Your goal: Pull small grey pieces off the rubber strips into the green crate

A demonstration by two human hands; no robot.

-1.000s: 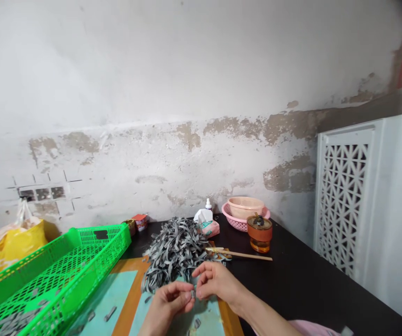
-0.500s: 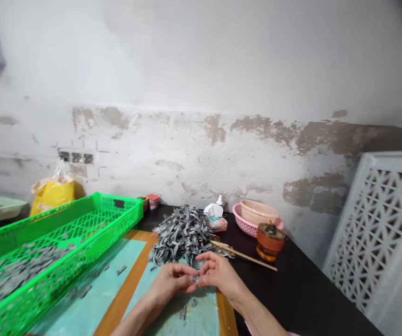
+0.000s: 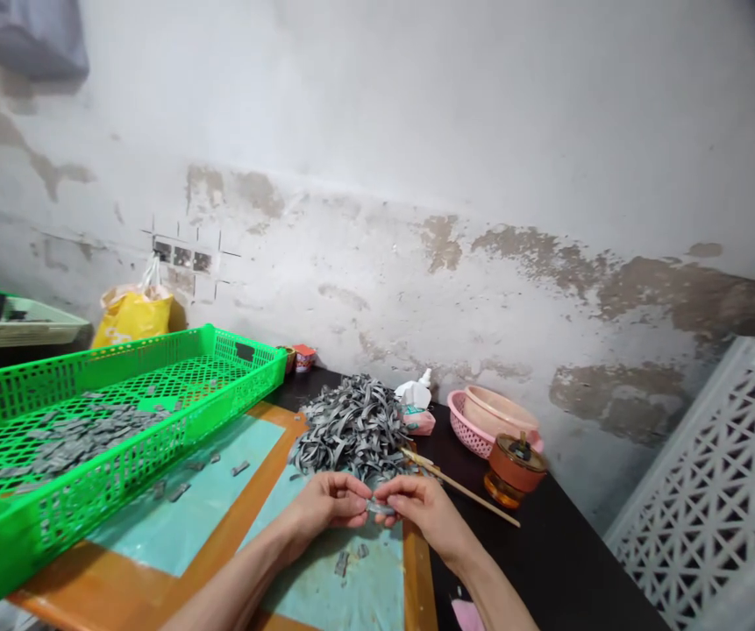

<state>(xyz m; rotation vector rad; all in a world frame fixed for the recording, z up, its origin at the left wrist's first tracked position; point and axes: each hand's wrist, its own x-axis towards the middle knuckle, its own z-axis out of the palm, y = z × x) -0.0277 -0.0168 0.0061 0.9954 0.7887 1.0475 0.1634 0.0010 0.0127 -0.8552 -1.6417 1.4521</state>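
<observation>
My left hand and my right hand meet in front of me, thumbs and fingers pinched on a short grey strip stretched between them. Just beyond them rises a heap of loose grey strips. Below the hands, a few small folded grey pieces lie on the light blue sheet. More such pieces rest on the blue area to the left. Many flat grey pieces are spread in the green plastic crate.
Right of the heap lie a thin wooden stick, an amber jar, pink baskets and a tissue pack. A yellow bag stands behind the crate. A white lattice panel leans at the right.
My view has tilted and turned left, showing more of the crate. My hands have drawn slightly apart, and the grey strip now shows between both sets of fingertips.
</observation>
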